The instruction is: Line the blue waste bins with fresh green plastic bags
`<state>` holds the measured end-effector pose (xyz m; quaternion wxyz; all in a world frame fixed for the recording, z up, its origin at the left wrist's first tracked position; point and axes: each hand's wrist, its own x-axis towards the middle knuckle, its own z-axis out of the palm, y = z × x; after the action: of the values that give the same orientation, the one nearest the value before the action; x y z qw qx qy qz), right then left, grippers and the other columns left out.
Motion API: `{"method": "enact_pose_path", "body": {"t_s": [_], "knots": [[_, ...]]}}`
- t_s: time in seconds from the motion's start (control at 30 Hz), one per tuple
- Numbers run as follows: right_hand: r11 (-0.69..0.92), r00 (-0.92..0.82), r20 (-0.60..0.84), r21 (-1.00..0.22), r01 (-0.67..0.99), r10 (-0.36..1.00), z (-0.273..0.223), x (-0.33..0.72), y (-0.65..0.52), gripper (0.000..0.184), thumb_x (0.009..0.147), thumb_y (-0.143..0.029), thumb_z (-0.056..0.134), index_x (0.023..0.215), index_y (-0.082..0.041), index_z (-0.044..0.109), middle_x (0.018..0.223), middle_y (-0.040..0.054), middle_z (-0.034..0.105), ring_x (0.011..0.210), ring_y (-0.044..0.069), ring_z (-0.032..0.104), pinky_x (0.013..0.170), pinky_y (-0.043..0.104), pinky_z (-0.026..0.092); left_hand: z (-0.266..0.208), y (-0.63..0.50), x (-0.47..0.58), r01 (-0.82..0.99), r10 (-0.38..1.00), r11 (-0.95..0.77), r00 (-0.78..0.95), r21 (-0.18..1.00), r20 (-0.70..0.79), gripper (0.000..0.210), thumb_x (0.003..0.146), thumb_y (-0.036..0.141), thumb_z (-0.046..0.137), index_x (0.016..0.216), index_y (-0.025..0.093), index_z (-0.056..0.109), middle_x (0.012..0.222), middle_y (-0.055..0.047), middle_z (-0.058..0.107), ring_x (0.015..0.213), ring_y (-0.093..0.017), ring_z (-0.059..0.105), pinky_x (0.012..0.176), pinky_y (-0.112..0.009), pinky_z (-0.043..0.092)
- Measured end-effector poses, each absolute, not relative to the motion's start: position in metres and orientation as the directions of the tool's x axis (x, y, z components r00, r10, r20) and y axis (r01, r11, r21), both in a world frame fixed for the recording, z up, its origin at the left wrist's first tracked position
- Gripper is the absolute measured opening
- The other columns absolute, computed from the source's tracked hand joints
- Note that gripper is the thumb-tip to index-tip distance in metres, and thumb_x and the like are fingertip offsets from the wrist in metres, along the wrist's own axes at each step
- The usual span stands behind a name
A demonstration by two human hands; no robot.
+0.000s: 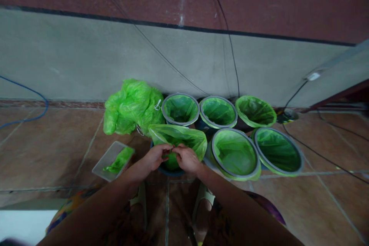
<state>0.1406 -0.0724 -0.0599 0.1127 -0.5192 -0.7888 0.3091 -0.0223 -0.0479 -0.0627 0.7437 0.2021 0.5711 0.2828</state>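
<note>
Green see-through plastic bag [188, 136] in round blue bin [170, 172]: L hand [157, 156] & R hand [188, 159] meet at its near side, fingers bent, tips close tog.; can't tell if pinching film. Bag mouth faces up, long axis L–R. Clear rect. plastic tray [106, 160] w/ crumpled green film [121, 160] to L; two grey-rimmed, green-lined round bins [213, 153] to R. Behind: big crumpled green plastic bundle [132, 103], three more green-lined bins [181, 94], then grey wall [86, 54].

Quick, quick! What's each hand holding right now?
Left hand: closed, pinching the green bag.
Right hand: closed, pinching the same green bag, close beside the left hand.
</note>
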Motion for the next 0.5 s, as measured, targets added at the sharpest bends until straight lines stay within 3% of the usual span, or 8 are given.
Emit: {"method": "enact_pose_path", "body": {"t_s": [0.2, 0.37, 0.5], "knots": [[0.277, -0.436, -0.116, -0.622, 0.733, 0.893, -0.06, 0.139, -0.07, 0.031, 0.085, -0.006, 0.049, 0.1, -0.021, 0.073, 0.096, 0.0059, 0.067, 0.093, 0.019, 0.064, 0.09, 0.029, 0.047, -0.066, -0.051, -0.022, -0.125, 0.768, 0.639, 0.167, 0.759, -0.619, 0.015, 0.052, 0.021, 0.076, 0.061, 0.015, 0.065, 0.062, 0.001, 0.063, 0.063, -0.011, 0.055, 0.066, -0.025, 0.041], [0.093, -0.119, -0.011, -0.563, 0.821, 0.993, -0.057, 0.164, -0.04, 0.028, 0.088, -0.014, 0.051, 0.11, -0.017, 0.068, 0.112, 0.0113, 0.066, 0.109, 0.023, 0.06, 0.099, 0.033, 0.044, -0.07, -0.057, -0.02, -0.021, 0.782, 0.605, 0.205, 0.796, -0.589, 0.015, 0.053, 0.015, 0.069, 0.068, 0.015, 0.067, 0.066, -0.001, 0.067, 0.065, -0.015, 0.06, 0.065, -0.026, 0.044], [-0.126, 0.094, -0.098, -0.395, 0.91, 0.991, -0.066, 0.188, -0.015, 0.039, 0.09, -0.025, 0.055, 0.127, -0.012, 0.058, 0.121, 0.0182, 0.062, 0.117, 0.028, 0.056, 0.101, 0.038, 0.042, -0.069, -0.061, -0.021, -0.005, 0.778, 0.597, 0.248, 0.802, -0.577, 0.016, 0.056, 0.016, 0.066, 0.071, 0.016, 0.065, 0.066, -0.002, 0.067, 0.062, -0.015, 0.06, 0.064, -0.027, 0.045]]}}
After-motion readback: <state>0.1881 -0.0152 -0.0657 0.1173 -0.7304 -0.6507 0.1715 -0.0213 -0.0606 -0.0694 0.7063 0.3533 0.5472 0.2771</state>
